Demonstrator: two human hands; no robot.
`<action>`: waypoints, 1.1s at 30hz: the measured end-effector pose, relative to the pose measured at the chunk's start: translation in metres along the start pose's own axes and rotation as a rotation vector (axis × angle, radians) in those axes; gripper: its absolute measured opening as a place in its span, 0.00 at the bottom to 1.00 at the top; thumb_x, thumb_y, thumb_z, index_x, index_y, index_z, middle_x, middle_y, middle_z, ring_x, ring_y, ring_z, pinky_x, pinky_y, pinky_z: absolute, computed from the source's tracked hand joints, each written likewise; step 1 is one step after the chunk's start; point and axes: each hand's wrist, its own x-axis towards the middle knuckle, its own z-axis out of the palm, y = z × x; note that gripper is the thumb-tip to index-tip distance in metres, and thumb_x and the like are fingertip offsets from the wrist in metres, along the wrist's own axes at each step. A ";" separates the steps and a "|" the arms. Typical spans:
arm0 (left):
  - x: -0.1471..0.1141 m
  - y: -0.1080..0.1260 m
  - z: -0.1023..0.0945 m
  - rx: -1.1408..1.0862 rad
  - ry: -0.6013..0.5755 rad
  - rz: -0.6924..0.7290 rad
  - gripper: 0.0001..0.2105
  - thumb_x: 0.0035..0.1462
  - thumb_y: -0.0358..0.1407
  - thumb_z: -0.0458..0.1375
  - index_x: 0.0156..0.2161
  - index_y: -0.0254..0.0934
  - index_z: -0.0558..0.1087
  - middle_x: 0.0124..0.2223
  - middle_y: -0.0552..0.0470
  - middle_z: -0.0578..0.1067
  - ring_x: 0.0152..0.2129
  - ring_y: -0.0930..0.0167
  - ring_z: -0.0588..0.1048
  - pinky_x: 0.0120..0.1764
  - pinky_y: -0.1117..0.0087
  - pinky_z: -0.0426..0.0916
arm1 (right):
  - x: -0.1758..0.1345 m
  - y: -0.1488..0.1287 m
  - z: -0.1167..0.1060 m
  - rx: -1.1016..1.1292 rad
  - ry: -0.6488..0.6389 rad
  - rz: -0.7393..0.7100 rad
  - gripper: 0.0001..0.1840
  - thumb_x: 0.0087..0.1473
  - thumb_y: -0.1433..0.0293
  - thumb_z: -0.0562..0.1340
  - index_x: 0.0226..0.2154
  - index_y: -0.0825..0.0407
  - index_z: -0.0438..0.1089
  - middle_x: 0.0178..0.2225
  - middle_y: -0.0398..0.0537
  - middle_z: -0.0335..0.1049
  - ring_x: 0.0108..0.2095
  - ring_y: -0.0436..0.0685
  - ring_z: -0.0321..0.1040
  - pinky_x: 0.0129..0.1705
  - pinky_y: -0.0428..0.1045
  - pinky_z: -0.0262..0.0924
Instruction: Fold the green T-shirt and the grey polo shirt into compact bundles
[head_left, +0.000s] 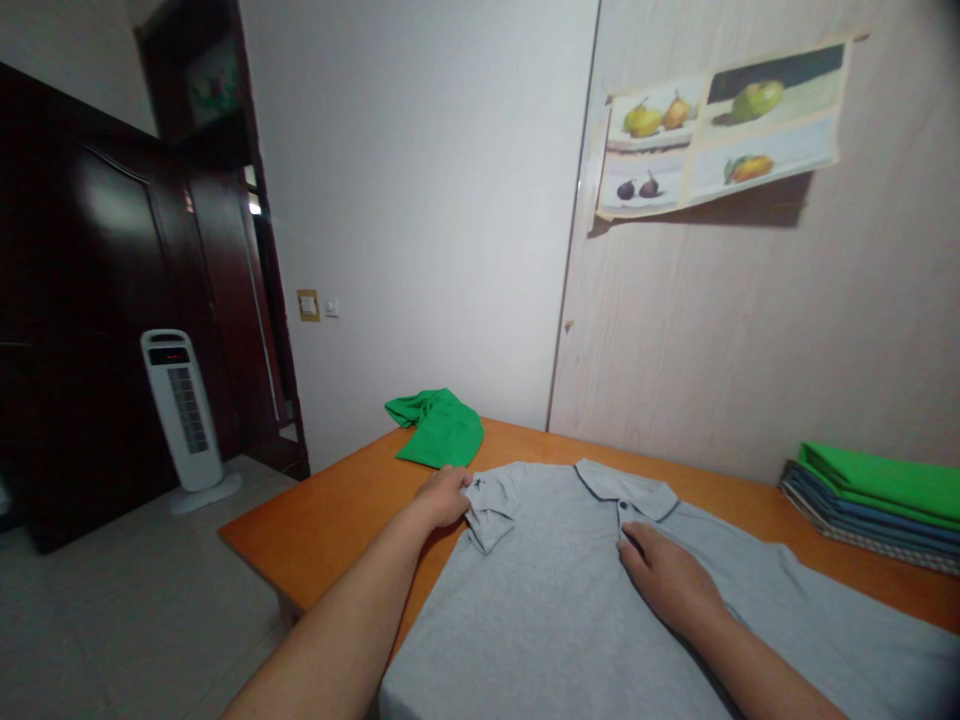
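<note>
A grey polo shirt (pixel 555 580) lies spread front side up on the orange-brown table, its collar toward the wall. My left hand (pixel 444 497) pinches the edge of the sleeve on the left, which is folded inward and bears a small dark emblem. On the shirt's chest, just below the buttoned placket, rests my right hand (pixel 667 575). Its fingers point toward the placket and are partly hidden, so whether they grip the cloth does not show.
A crumpled green cloth (pixel 442 428) lies at the table's back left corner. Several folded garments (pixel 877 505) are stacked at the right, bright green on top. The wooden table (pixel 330 510) meets the wall behind. A white tower heater (pixel 184 415) stands on the floor at left.
</note>
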 end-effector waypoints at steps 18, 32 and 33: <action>0.005 0.037 0.005 -0.807 0.055 -0.243 0.28 0.58 0.65 0.48 0.31 0.40 0.65 0.17 0.61 0.62 0.10 0.76 0.58 0.16 0.75 0.49 | 0.000 -0.004 -0.003 0.008 -0.002 0.010 0.26 0.63 0.62 0.50 0.56 0.56 0.69 0.57 0.57 0.71 0.55 0.64 0.69 0.57 0.55 0.59; -0.007 0.113 0.013 -0.769 -0.298 -0.032 0.13 0.60 0.45 0.58 0.38 0.36 0.68 0.31 0.53 0.75 0.22 0.77 0.73 0.25 0.78 0.64 | -0.001 -0.007 -0.007 0.035 -0.011 0.013 0.25 0.63 0.62 0.50 0.55 0.55 0.70 0.57 0.58 0.70 0.56 0.64 0.68 0.56 0.55 0.59; -0.005 0.111 0.014 -0.750 -0.252 -0.048 0.10 0.61 0.42 0.56 0.38 0.36 0.68 0.31 0.52 0.75 0.22 0.77 0.72 0.24 0.79 0.63 | -0.001 -0.007 -0.007 0.036 -0.010 0.011 0.25 0.63 0.62 0.50 0.55 0.55 0.70 0.57 0.58 0.70 0.55 0.64 0.68 0.56 0.55 0.59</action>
